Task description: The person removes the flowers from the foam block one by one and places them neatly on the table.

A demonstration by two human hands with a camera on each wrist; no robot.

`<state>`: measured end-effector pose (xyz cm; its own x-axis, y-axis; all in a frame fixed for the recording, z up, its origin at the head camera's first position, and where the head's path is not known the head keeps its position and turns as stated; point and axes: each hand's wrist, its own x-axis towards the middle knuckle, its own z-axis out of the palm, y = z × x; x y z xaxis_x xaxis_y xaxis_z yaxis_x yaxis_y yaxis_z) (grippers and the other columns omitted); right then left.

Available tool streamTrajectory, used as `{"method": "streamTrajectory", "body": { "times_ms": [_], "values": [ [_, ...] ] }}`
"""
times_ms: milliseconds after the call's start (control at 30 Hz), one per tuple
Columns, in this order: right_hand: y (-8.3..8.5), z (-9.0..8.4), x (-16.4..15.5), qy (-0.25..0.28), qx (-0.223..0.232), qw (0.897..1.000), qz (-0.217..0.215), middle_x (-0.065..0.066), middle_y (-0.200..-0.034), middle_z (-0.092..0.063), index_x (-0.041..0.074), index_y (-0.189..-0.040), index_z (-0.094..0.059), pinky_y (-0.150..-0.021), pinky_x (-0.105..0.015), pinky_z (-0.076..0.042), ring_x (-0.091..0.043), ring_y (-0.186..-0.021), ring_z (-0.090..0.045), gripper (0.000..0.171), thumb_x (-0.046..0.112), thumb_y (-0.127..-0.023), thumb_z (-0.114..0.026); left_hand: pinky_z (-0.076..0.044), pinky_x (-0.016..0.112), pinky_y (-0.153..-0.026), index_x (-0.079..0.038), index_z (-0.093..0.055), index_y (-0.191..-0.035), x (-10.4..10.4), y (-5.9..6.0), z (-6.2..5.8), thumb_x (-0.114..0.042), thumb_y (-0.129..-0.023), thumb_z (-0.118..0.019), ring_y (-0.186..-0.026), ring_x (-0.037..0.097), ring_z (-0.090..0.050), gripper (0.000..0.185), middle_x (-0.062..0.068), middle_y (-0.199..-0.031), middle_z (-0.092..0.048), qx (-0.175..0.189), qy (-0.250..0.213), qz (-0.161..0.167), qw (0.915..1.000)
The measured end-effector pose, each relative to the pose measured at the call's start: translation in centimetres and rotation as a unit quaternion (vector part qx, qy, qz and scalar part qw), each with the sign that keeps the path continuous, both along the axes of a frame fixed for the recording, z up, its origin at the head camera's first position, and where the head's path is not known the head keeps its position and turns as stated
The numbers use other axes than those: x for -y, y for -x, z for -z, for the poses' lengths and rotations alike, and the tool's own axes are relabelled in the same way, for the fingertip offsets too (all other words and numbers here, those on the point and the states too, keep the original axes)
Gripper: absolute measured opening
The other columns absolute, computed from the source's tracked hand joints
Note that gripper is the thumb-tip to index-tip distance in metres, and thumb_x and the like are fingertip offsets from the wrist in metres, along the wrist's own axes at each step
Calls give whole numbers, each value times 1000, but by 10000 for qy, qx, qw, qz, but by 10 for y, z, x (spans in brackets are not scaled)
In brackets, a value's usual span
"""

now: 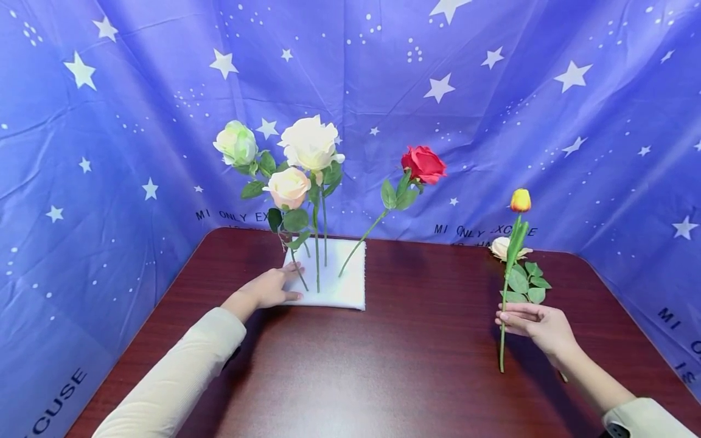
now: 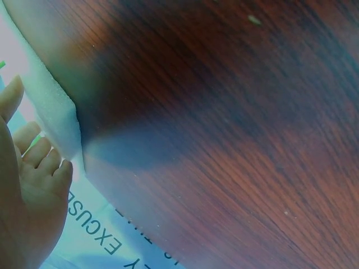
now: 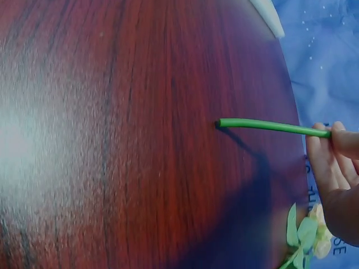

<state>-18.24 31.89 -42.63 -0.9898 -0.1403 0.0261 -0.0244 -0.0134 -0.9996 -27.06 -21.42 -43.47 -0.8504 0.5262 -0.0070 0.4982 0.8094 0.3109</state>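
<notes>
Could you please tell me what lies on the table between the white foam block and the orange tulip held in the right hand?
In the head view, only bare dark wooden table lies between the white foam block and the orange tulip.

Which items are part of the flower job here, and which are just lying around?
In use: orange tulip gripped by right hand; white foam block steadied by left hand; white rose, green-white rose, peach rose, red rose standing in it.
Lying about: cream rose on table; star backdrop.
</notes>
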Motion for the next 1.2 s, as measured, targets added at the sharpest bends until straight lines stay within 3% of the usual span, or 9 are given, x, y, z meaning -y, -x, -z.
{"method": "streamTrajectory", "body": {
  "times_ms": [100, 267, 333, 433, 567, 667, 900, 1200],
  "values": [
    [1, 4, -8, -100, 246, 9996, 105, 8, -85, -77, 19, -89, -75, -68, -24, -60, -7, -77, -74, 33, -10, -86, -61, -38, 48, -112, 2, -47, -139, -1, 0, 0, -31, -87, -67, -136, 38, -44, 65, 25, -148, -42, -2, -44, 4, 10000],
    [1, 10, -19, -898, 729, 9928, 314, 10, -75, -75, 19, -86, -73, -65, -22, -60, -4, -71, -73, 30, -9, -85, -62, -38, 48, -112, 2, -47, -140, -2, -1, 0, -31, -87, -68, -136, 38, -44, 65, 25, -148, -42, 41, -51, -22, 10000],
    [2, 11, -23, -1192, 933, 9879, 350, 10, -73, -75, 11, -91, -72, -65, -22, -60, -4, -70, -72, 26, -11, -85, -59, -38, 48, -112, 2, -47, -140, -2, -2, 0, -31, -87, -68, -136, 38, -45, 65, 24, -148, -42, 51, -59, -24, 10000],
    [3, 12, -28, -1587, 1219, 9793, 309, 10, -71, -75, -9, -102, -68, -66, -22, -60, -3, -70, -72, 22, -12, -85, -54, -38, 48, -112, 1, -47, -140, -2, -2, 0, -31, -87, -68, -135, 38, -45, 65, 24, -148, -42, 46, -59, -32, 10000],
    [3, 11, -32, -1984, 1515, 9682, 189, 7, -73, -75, -29, -112, -53, -67, -24, -60, -5, -71, -71, 32, -12, -84, -50, -38, 48, -112, 1, -47, -140, -1, -1, 0, -32, -87, -67, -136, 37, -45, 65, 24, -148, -42, 30, -33, -41, 10000],
    [3, 9, -34, -2100, 1710, 9625, 169, 5, -73, -75, -30, -113, -51, -66, -24, -60, -5, -71, -71, 33, -11, -85, -51, -38, 48, -112, 2, -47, -140, -2, -2, -1, -31, -88, -67, -136, 37, -44, 65, 24, -148, -42, 45, -18, -42, 10000],
    [6, 9, -38, -2084, 1965, 9578, 242, 6, -76, -74, -16, -103, -67, -68, -24, -60, 0, -71, -69, 22, -2, -86, -64, -38, 48, -112, 2, -45, -141, -2, -2, -3, -31, -88, -66, -136, 38, -44, 65, 24, -149, -41, 121, -19, -46, 9999],
    [10, 4, -38, -2707, 1836, 9427, 656, 7, -68, -72, -20, -105, -63, -63, -24, -60, 0, -62, -68, 32, 3, -84, -68, -40, 49, -110, 1, -47, -140, 0, 0, -1, -32, -87, -67, -133, 39, -47, 66, 24, -148, -42, 31, -4, -45, 10000]
  ]
}}
